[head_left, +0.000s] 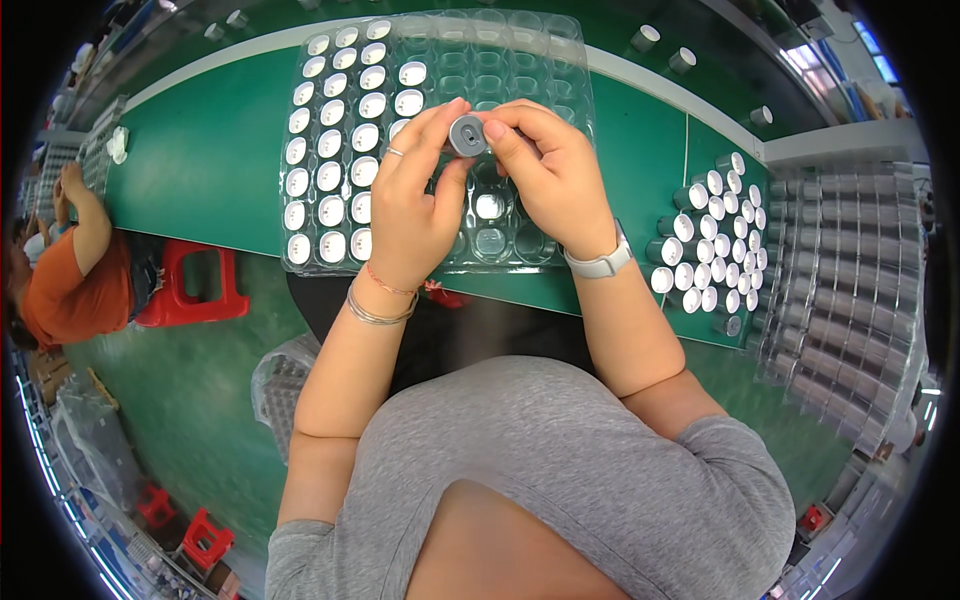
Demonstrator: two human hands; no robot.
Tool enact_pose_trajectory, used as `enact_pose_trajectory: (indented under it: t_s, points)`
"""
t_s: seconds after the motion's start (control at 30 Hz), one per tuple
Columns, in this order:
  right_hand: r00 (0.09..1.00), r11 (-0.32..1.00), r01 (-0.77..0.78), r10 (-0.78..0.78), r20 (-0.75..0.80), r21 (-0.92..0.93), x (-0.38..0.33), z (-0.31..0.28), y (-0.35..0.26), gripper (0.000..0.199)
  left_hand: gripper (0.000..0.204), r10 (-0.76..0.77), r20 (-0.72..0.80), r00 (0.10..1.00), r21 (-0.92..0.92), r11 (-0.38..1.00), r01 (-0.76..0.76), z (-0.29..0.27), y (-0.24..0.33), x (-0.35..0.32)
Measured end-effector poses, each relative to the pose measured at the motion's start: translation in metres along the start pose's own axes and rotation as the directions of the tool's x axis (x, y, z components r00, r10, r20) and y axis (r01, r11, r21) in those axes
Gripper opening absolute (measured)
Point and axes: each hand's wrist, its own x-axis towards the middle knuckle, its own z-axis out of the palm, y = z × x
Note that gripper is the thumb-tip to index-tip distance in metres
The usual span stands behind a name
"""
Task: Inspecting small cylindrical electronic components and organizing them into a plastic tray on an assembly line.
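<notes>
left hand [405,205] fingers pinched small grey round cap [467,135] | right hand [548,172] fingers gripped same cap | both raised over clear plastic blister tray [440,60] on green tabletop [200,150]

Both hands cover several pockets of the clear tray [520,40]; the stacked trays [850,290] blur at the rim.

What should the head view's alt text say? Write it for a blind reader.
Both hands, left hand and right hand, pinch a small grey round cap above a clear plastic blister tray half filled with white-topped caps on a green worktable.
</notes>
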Motion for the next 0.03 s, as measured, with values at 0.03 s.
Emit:
enact_pose_trajectory:
  t_s: [0.03]
  points:
    - [1.000,1.000,-0.015,0.015,0.003,-0.007,-0.0002,-0.0007,0.0009,0.023,0.045,0.000,0.000,1.000,-0.004,1.000,0.000,0.0009,-0.0016,-0.0008]
